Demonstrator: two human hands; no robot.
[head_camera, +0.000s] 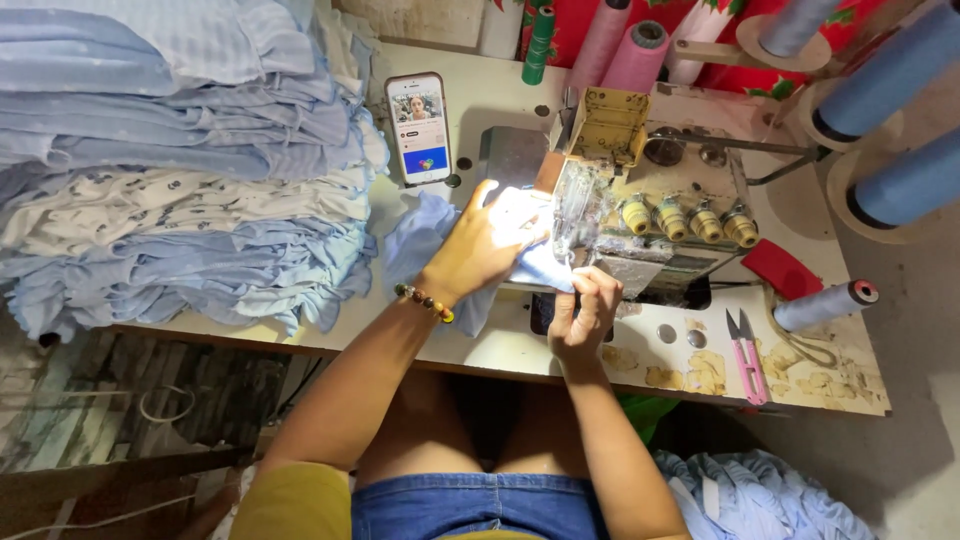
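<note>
Both hands press, pinch pale blue cloth, soft, crumpled, at sewing machine

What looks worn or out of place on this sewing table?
The table has peeling, yellowed patches near the pink snips. A phone leans against the fabric stack beside the sewing machine.

cloth: pale blue
stack: blue and white, small prints
cones: pink
spools: grey-blue
snips: pink
counter: cream, stained
bracelet: multicoloured beads
</note>
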